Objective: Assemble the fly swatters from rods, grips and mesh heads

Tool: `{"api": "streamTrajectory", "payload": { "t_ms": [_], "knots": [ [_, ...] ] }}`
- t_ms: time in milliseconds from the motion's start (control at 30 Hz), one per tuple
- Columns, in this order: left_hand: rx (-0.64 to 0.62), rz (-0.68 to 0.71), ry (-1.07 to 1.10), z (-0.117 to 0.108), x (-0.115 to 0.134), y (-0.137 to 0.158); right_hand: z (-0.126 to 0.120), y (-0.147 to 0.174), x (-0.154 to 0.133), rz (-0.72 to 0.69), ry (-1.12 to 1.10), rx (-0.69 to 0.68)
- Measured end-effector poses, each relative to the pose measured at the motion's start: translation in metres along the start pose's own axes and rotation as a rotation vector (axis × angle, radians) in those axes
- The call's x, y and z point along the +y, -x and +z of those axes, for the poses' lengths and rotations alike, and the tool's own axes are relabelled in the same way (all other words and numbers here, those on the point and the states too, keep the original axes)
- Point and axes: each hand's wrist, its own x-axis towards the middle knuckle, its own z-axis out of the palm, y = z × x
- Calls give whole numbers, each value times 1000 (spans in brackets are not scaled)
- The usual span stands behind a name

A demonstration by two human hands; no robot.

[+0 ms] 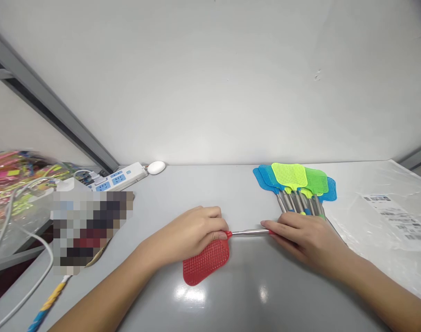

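Observation:
A red fly swatter (207, 265) with a perforated head and a metal rod lies across the middle of the view, just above the grey table. My left hand (198, 230) is closed on it where the head meets the rod, covering part of the head. At the other end, my right hand (300, 240) is closed around the red grip, which is mostly hidden under the fingers. Behind my right hand lies a pile of fly swatters (289, 175) in blue, yellow-green and green, their metal rods pointing toward me.
A clear plastic bag (373, 267) with a printed label covers the right side. At the left are a power strip (118, 177), a white oval object (156, 167), a blurred-out device (93, 230) with a cable, and bagged colourful items (16, 184). A white wall (210, 92) closes the back.

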Motion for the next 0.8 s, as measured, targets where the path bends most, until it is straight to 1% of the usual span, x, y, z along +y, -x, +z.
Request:
{"api": "streamTrajectory", "payload": {
  "t_ms": [233, 433, 567, 700, 800],
  "knots": [
    [20, 6, -162, 7, 3, -1, 0, 0, -2, -11, 15, -29],
    [62, 67, -218, 9, 4, -1, -3, -3, -4, -10, 22, -61],
    [96, 115, -309, 8, 4, -1, -5, -6, -7, -11, 35, -79],
    [129, 103, -442, 10, 4, 0, -5, -7, -8, -10, 66, -34],
    [175, 103, -471, 11, 4, -1, -3, -5, -8, -12, 99, 32]
  ]
}}
